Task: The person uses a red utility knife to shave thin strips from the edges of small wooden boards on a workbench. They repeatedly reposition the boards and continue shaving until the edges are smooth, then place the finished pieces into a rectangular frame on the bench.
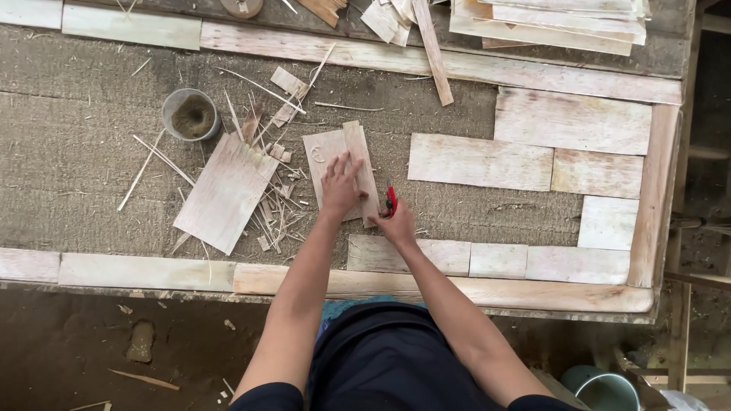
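Two thin veneer pieces (343, 171) lay mid-surface (91, 175); left hand (340, 185) pressed flat on them, fingers spread, right hand (397, 221) clenched on a red cutter (391, 200). They looked light, brittle, best pinned flat.

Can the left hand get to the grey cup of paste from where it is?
Probably yes. The left hand presses on a wood veneer piece; the grey cup stands upright to its left, with only loose splinters between them.
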